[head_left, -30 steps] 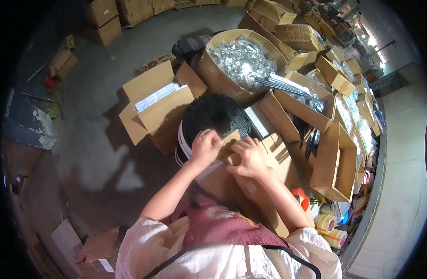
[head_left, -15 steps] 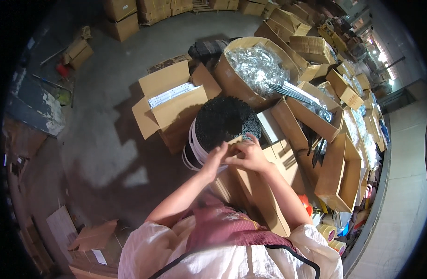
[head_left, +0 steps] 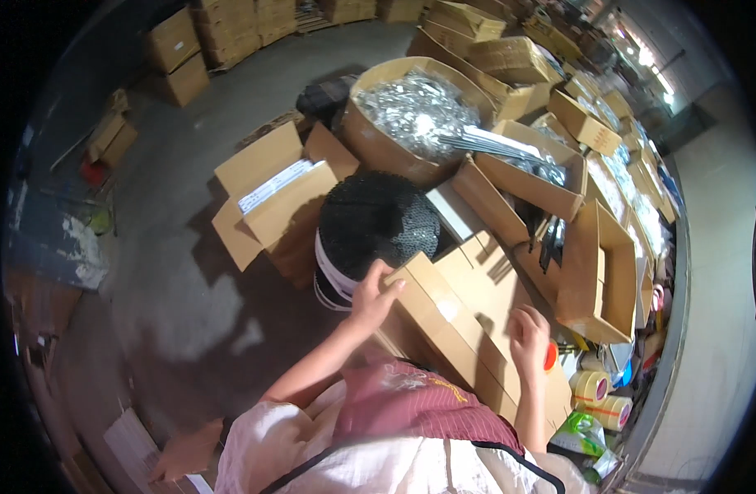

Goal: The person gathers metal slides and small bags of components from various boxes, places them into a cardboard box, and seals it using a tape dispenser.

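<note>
A long, narrow brown cardboard box (head_left: pixel 456 317) lies slantwise in front of my body, closed along its top. My left hand (head_left: pixel 375 298) grips its far left end, the thumb over the top edge and the fingers at the end face. Raised over flat cardboard right of the box, my right hand (head_left: pixel 529 336) has its fingers curled in; whether anything is between them is hidden. An orange-red round thing (head_left: pixel 551 356) shows just beside that hand. Beyond the box's far end stands a round white-sided container (head_left: pixel 322 262) filled to the top with small black pieces (head_left: pixel 374 218).
An open carton (head_left: pixel 300 210) with white strips inside stands at far left. Behind are a large round cardboard bin (head_left: pixel 378 152) of shiny clear packets and several open boxes (head_left: pixel 596 280). Tape rolls (head_left: pixel 596 387) lie at lower right, beside a wall (head_left: pixel 716 272).
My right hand has left the box's far end and moved right and nearer. My left hand stays on that end. The whole view has shifted, so surroundings appear farther left.
</note>
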`<move>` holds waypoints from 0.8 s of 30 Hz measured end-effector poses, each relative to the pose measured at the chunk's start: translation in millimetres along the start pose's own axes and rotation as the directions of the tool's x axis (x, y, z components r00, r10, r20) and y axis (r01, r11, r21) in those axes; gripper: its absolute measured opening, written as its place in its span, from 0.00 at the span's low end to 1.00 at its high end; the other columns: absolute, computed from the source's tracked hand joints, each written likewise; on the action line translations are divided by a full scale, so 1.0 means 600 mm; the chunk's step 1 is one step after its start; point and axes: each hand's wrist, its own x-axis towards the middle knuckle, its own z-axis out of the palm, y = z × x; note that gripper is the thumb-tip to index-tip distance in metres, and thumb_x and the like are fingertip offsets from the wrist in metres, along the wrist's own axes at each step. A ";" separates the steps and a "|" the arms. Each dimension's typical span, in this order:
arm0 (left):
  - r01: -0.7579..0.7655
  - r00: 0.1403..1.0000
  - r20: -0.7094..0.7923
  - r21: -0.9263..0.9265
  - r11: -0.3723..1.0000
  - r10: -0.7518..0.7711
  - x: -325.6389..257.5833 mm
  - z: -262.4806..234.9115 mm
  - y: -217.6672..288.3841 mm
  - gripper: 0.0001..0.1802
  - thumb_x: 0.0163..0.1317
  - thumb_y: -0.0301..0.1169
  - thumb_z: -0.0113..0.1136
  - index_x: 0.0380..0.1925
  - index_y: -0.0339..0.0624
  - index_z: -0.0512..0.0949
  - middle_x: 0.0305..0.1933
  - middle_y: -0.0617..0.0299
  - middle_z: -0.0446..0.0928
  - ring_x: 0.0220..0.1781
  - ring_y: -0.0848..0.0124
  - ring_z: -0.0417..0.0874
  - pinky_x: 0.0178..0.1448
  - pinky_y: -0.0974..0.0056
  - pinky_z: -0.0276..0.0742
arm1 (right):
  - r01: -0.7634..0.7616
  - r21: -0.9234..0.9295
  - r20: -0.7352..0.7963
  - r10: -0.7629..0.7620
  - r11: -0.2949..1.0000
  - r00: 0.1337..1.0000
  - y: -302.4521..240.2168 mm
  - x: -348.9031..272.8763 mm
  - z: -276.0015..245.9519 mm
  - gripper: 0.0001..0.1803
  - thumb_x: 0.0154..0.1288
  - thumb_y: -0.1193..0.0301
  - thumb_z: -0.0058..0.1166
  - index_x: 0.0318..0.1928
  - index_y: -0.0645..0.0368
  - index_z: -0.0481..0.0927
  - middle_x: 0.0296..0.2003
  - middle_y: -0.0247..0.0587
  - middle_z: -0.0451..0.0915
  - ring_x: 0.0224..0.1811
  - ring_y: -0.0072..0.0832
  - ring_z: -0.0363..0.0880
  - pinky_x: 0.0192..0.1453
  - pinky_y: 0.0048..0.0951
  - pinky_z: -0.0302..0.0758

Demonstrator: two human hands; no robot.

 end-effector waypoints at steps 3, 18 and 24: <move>-0.127 0.991 -0.006 0.193 0.973 0.131 0.032 -0.009 0.021 0.16 0.66 0.40 0.66 0.36 0.38 0.76 0.32 0.47 0.83 0.43 0.43 0.86 0.42 0.50 0.79 | -0.290 -0.354 0.076 0.337 0.889 0.939 0.104 -0.100 -0.037 0.14 0.61 0.69 0.63 0.47 0.60 0.83 0.48 0.52 0.83 0.51 0.51 0.81 0.59 0.49 0.75; -0.135 0.974 0.213 0.259 0.956 0.079 0.103 -0.020 0.033 0.13 0.58 0.32 0.68 0.32 0.39 0.74 0.28 0.53 0.83 0.35 0.53 0.87 0.42 0.53 0.79 | -0.410 -0.094 0.007 0.412 0.907 0.911 0.014 -0.094 -0.034 0.27 0.60 0.59 0.72 0.49 0.66 0.78 0.45 0.59 0.83 0.51 0.51 0.81 0.61 0.52 0.73; -0.032 0.962 0.270 0.227 0.973 -0.031 0.140 -0.045 0.043 0.22 0.51 0.28 0.74 0.40 0.40 0.70 0.27 0.56 0.85 0.33 0.61 0.89 0.42 0.59 0.81 | -0.569 0.705 0.452 0.351 0.423 0.820 -0.136 0.047 -0.012 0.20 0.65 0.60 0.69 0.45 0.64 0.81 0.31 0.31 0.78 0.32 0.15 0.74 0.36 0.21 0.70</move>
